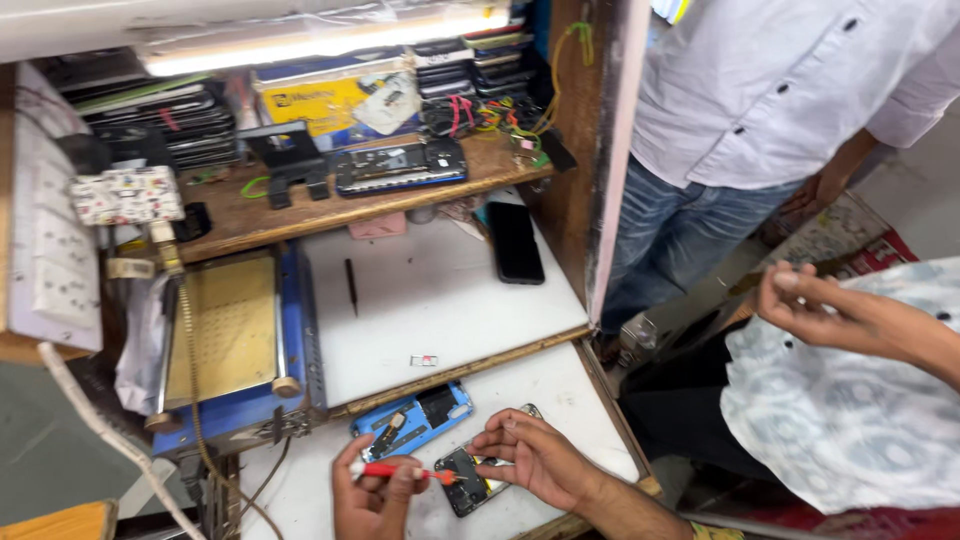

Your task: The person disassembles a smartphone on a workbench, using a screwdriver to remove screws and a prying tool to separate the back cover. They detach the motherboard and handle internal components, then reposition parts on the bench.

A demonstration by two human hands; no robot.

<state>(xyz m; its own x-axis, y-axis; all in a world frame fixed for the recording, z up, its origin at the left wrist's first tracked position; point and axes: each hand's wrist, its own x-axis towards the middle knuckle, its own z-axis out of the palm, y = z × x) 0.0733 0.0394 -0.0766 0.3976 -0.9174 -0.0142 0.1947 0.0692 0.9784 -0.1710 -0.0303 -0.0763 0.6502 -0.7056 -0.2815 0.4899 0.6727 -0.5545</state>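
My left hand (372,495) grips a red-handled screwdriver (400,470), whose tip points right onto an opened black phone (462,482) lying on the white worktop (560,400). My right hand (535,458) rests on that phone's right side and holds it steady with its fingertips. Just above my hands lies a blue phone frame (415,418) with its inner parts exposed.
A blue machine with a yellow plate (225,330) stands at left. On the upper white surface lie a black phone (515,240), a thin dark tool (351,285) and a tiny card tray (423,360). A wooden shelf (330,205) holds phones and parts. A patterned-sleeved person's hand (810,305) reaches in at right; another person in jeans (690,230) stands behind.
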